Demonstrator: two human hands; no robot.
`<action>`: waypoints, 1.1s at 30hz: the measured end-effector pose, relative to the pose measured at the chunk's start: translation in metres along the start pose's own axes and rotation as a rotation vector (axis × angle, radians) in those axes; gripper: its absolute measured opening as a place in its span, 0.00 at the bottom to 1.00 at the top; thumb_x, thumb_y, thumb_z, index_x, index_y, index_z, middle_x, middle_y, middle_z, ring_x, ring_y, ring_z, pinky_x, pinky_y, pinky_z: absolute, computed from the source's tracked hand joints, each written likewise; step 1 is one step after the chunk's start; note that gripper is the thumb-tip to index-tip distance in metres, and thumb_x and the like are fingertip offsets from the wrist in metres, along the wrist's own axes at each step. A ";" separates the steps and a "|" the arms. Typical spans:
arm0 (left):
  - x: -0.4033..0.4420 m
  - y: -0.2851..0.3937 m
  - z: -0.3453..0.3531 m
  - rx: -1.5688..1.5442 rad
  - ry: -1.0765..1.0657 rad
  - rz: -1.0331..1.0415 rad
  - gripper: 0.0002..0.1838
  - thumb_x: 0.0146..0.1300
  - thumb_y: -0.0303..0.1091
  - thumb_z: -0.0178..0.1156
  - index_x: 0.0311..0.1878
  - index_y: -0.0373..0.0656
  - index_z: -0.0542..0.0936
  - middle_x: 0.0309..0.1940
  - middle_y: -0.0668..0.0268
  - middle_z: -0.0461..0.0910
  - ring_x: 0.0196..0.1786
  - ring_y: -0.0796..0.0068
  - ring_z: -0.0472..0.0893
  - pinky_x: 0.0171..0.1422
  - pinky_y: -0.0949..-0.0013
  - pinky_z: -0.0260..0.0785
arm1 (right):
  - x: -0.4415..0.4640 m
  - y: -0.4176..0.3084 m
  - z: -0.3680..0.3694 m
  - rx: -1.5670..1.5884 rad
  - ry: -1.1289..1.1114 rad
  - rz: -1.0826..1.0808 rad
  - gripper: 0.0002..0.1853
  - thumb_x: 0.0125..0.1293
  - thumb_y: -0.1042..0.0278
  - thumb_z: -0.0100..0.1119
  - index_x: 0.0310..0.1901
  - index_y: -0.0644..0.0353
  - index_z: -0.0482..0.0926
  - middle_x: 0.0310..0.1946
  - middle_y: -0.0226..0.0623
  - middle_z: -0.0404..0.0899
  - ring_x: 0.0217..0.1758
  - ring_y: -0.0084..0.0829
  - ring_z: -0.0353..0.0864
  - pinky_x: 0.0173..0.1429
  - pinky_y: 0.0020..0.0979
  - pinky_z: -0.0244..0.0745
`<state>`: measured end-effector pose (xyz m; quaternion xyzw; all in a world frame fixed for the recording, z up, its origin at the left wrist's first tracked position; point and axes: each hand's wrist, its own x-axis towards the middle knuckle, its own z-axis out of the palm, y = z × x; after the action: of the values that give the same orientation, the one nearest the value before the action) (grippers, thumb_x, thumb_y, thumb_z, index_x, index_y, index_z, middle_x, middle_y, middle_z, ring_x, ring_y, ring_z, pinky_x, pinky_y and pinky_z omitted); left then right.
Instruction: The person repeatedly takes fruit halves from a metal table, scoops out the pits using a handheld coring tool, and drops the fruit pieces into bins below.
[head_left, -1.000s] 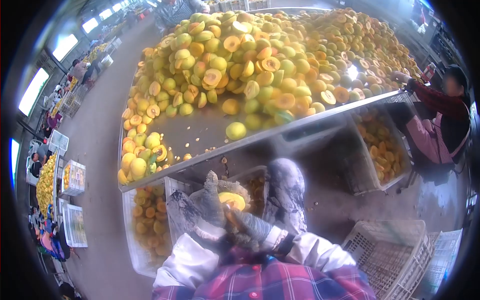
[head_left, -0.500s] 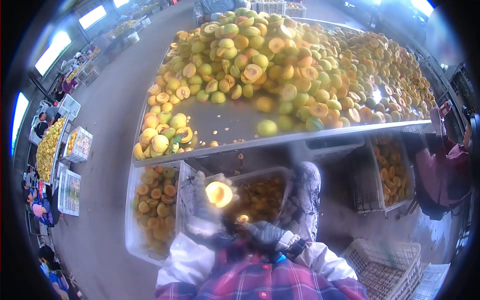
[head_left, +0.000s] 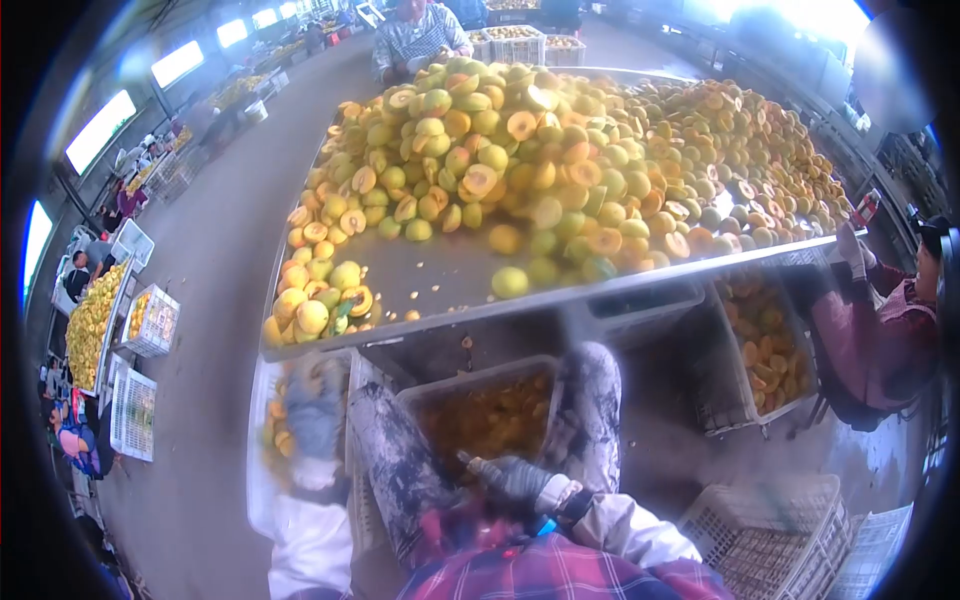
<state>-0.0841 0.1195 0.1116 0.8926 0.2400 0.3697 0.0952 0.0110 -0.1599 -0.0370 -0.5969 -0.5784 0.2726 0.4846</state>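
Note:
My left hand point(head_left: 314, 410), in a grey glove, is over the white crate point(head_left: 262, 480) of halved fruit at my left. Motion smears its fingers, and no fruit shows in it. My right hand point(head_left: 512, 478), gloved too, is closed in front of my lap. A small dark tip point(head_left: 464, 457) sticks out from its fingers; its kind cannot be made out. Between my knees stands a crate point(head_left: 552, 385) with brownish-orange pieces inside. Ahead, the metal table point(head_left: 455, 265) bears a big heap of yellow-green halved fruit point(head_left: 490, 155), apricot- or peach-like.
The table's raised front edge point(head_left: 560, 294) runs just beyond my knees. To the right are a crate of fruit halves point(head_left: 765, 350), a seated person point(head_left: 880, 340) and an open crate point(head_left: 770, 530). Another person point(head_left: 420, 40) is behind the heap. More crates point(head_left: 150, 320) line the left.
My left hand has moved left and down from before my knees to over the left crate; the fruit half it held no longer shows. The small yellowish piece at my right fingertips is gone from view.

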 end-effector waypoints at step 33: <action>0.009 0.120 0.090 -1.524 -0.233 -0.907 0.25 0.70 0.54 0.52 0.49 0.37 0.77 0.35 0.54 0.82 0.35 0.61 0.82 0.39 0.64 0.78 | 0.062 -0.063 -0.072 -0.300 0.476 0.112 0.18 0.68 0.67 0.45 0.58 0.60 0.70 0.47 0.58 0.76 0.49 0.58 0.77 0.53 0.48 0.74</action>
<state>0.0277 0.0211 0.0955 0.4382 0.2481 0.2628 0.8230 0.0594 -0.1289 0.0615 -0.7400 -0.4483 0.0624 0.4974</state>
